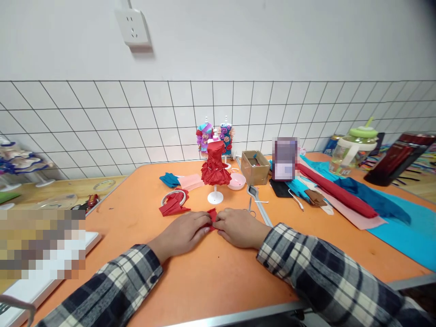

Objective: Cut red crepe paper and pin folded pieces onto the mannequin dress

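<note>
My left hand point(185, 232) and my right hand point(238, 227) rest side by side on the orange table point(211, 277), fingers pinched together on a small piece of red paper point(212, 215) between them. Just behind the hands stands a small white mannequin stand wearing a red paper dress point(215, 165). More folded red paper point(173, 205) lies to the left of it, beside a white ring point(174, 196). Scissors point(251, 208) lie close to my right hand.
A cardboard box point(255, 167), a pink dish point(236, 181), blue and pink paper pieces point(180, 180), rolled red and blue sheets point(344, 195), a green-lidded cup point(354, 147) and a dark red bottle point(397, 159) fill the back. Two more dressed mannequins point(216, 136) stand by the tiled wall.
</note>
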The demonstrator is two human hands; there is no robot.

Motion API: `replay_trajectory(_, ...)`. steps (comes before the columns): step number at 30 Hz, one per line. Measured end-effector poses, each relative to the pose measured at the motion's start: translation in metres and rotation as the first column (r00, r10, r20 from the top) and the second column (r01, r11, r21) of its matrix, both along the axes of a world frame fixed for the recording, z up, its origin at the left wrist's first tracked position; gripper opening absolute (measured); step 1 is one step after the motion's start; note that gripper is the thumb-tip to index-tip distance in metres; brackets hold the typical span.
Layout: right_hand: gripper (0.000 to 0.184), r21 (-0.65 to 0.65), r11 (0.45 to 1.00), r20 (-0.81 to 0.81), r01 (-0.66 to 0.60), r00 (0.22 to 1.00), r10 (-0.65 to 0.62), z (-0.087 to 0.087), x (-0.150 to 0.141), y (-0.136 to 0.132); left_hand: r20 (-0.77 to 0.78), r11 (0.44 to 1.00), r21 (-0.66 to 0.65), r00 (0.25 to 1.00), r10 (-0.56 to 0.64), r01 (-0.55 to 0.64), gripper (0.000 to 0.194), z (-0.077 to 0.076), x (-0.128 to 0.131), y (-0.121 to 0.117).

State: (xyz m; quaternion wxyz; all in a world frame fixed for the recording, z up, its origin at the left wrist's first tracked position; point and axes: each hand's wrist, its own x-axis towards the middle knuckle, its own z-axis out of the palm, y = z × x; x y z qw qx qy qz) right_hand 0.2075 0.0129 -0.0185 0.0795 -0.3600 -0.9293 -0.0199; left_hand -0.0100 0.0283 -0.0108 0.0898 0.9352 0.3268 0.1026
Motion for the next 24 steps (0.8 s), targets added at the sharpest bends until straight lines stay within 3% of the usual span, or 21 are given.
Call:
replay_trajectory(6, 0.032, -0.081, 0.996, 0.002, 0.029, 1.0, -0.029, 0.007, 0.003, -0.006, 0.003, 0.996, 0.067, 0.998, 0.066, -0.066, 0.03, -0.004, -0.011, 0.012)
replay_trajectory(9, 0.029, -0.129, 0.977, -0.044, 0.171, 0.983, -0.178, 0.022, 0.021, 0.002, 0.001, 0.993, 0.088, 0.996, 0.085, -0.084, 0.025, -0.004, -0.012, 0.013)
replay_trajectory(11, 0.024, -0.165, 0.902, -0.006, 0.398, 0.914, -0.405, 0.033, 0.046, 0.011, -0.008, 0.989, 0.108, 0.995, 0.098, -0.097, 0.024, -0.003, -0.011, 0.012)
replay_trajectory(13, 0.024, -0.191, 0.741, 0.071, 0.644, 0.762, -0.643, 0.04, 0.077, 0.021, -0.03, 0.988, 0.133, 0.996, 0.088, -0.084, 0.025, -0.002, -0.01, 0.012)
replay_trajectory(14, 0.023, -0.243, 0.652, 0.108, 0.718, 0.688, -0.717, 0.041, 0.093, 0.026, -0.039, 0.987, 0.144, 0.996, 0.077, -0.071, 0.025, -0.001, -0.009, 0.011)
replay_trajectory(15, 0.023, -0.264, 0.609, 0.126, 0.748, 0.653, -0.747, 0.041, 0.108, 0.031, -0.042, 0.987, 0.152, 0.997, 0.066, -0.059, 0.024, 0.0, -0.008, 0.01)
replay_trajectory(19, 0.027, -0.359, 0.51, 0.14, 0.781, 0.586, -0.798, 0.029, 0.144, 0.045, 0.023, 0.982, 0.187, 0.999, 0.023, -0.027, 0.018, 0.0, -0.005, 0.005)
replay_trajectory(22, 0.042, -0.435, 0.467, 0.117, 0.77, 0.563, -0.818, 0.018, 0.146, 0.052, 0.089, 0.98, 0.196, 0.995, -0.048, 0.03, 0.012, -0.002, -0.005, 0.001)
replay_trajectory(24, 0.04, -0.464, 0.454, 0.095, 0.761, 0.552, -0.828, 0.013, 0.144, 0.057, 0.091, 0.988, 0.153, 0.995, -0.048, 0.033, 0.01, -0.004, -0.006, 0.0)
